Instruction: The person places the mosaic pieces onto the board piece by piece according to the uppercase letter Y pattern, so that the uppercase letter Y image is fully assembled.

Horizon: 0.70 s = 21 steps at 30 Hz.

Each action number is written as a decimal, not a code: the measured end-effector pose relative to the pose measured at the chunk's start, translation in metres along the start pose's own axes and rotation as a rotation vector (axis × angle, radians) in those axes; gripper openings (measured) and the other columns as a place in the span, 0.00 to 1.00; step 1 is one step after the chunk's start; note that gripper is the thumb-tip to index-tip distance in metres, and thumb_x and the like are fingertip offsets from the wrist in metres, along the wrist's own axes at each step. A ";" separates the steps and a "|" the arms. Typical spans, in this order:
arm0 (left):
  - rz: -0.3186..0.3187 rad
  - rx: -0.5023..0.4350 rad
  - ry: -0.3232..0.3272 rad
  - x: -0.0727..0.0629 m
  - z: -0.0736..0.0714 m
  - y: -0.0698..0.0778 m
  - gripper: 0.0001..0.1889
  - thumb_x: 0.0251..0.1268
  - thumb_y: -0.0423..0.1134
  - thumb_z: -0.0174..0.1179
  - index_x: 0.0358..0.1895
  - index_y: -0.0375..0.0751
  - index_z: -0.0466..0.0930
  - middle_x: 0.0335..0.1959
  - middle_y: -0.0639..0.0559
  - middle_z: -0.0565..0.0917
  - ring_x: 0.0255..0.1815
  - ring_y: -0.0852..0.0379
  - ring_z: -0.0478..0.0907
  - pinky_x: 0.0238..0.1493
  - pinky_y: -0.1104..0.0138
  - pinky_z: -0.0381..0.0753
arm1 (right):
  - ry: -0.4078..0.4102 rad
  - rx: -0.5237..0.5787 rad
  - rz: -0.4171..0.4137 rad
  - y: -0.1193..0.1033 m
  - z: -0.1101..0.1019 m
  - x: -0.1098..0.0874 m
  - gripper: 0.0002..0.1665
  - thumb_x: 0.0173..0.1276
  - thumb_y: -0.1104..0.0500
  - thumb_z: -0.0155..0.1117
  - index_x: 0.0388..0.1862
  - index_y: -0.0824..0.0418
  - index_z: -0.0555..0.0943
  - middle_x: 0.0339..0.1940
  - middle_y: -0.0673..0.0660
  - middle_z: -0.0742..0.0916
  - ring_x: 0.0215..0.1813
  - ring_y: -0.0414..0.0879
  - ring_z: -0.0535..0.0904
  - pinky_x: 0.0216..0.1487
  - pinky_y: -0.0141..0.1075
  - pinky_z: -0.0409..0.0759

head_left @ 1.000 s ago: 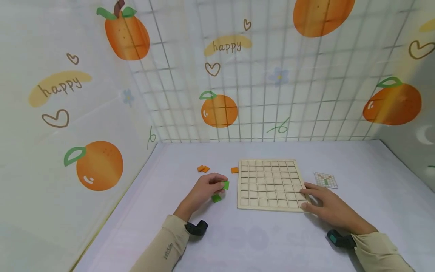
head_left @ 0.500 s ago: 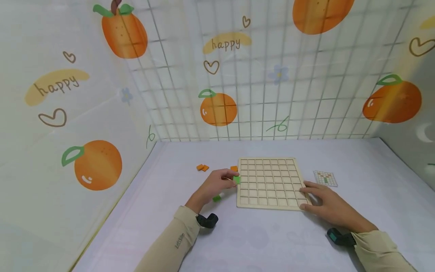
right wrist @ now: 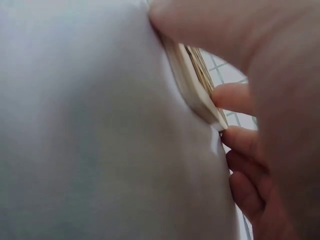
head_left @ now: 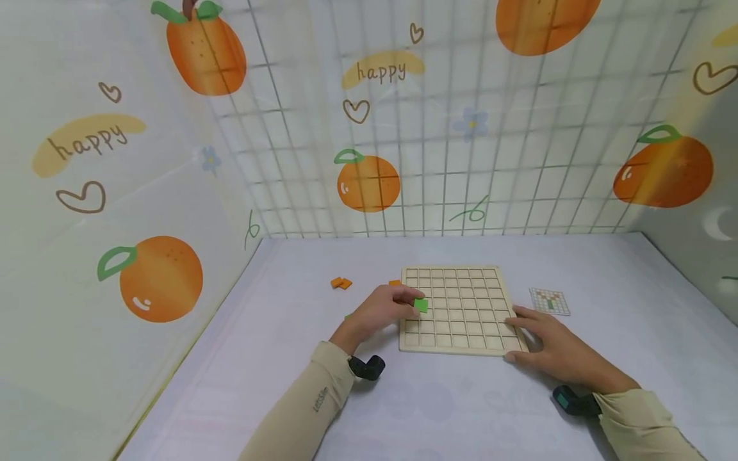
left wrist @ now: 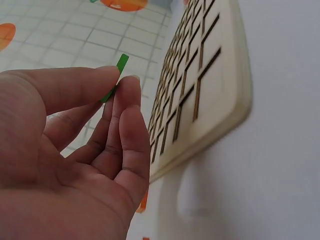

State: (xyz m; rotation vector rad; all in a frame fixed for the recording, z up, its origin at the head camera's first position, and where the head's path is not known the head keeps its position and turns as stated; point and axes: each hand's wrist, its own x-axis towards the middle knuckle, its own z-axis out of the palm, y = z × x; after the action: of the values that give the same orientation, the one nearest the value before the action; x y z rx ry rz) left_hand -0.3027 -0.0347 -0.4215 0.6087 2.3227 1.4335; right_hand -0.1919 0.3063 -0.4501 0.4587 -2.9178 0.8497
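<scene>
While pinching a green tile (head_left: 421,305) over a wooden grid board (head_left: 461,351), touching the board's right edge

With the left hand (head_left: 385,312), grips the green tile between thumb and fingertips, clamped together on it. Holds it over the columns near the board's left edge, about midway between far and near sides; in the left wrist view, keeps it edge-on and clear of the board's surface. With the right hand (head_left: 550,346), touches the board at its right side near the front corner, with thumb and fingers apart: thumb at the corner, index fingertip on the rim.

On the white table (head_left: 450,397), has an orange tile (head_left: 394,282) just beside the board's left edge and, farther left, a pair of orange tiles (head_left: 341,282) lying against each other. Behind the left hand, has a second green tile (head_left: 348,316), mostly hidden. Right of the board, just beyond the right hand, has a small card (head_left: 549,301) printed with a grid and coloured squares. Wears tan sleeves (head_left: 300,410) and a black device (head_left: 367,367) on each wrist. Faces a pale backdrop (head_left: 300,186) printed with oranges, hearts and "happy".
</scene>
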 end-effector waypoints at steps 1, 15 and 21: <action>-0.005 0.007 -0.001 0.001 0.000 0.001 0.17 0.62 0.40 0.69 0.54 0.59 0.85 0.48 0.58 0.82 0.51 0.57 0.75 0.52 0.60 0.75 | 0.003 -0.004 -0.003 0.000 0.000 0.000 0.45 0.59 0.35 0.73 0.65 0.63 0.78 0.73 0.71 0.69 0.72 0.72 0.60 0.64 0.68 0.60; 0.018 -0.052 -0.065 0.010 0.018 0.005 0.18 0.63 0.36 0.69 0.56 0.49 0.85 0.45 0.55 0.82 0.46 0.57 0.76 0.44 0.65 0.78 | 0.009 -0.011 0.029 -0.001 0.002 0.004 0.48 0.58 0.30 0.71 0.65 0.63 0.78 0.73 0.69 0.70 0.72 0.71 0.61 0.65 0.68 0.60; 0.021 -0.009 -0.056 0.012 0.025 0.011 0.16 0.63 0.37 0.69 0.54 0.54 0.86 0.45 0.59 0.82 0.47 0.59 0.76 0.46 0.63 0.77 | 0.002 -0.026 0.046 -0.001 0.002 0.003 0.48 0.57 0.30 0.71 0.65 0.63 0.78 0.72 0.70 0.70 0.72 0.71 0.61 0.65 0.68 0.60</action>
State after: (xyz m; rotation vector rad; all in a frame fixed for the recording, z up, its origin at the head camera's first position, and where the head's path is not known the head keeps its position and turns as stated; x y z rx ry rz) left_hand -0.2989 -0.0052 -0.4235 0.6645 2.2721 1.4171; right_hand -0.1949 0.3041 -0.4508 0.3896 -2.9451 0.8160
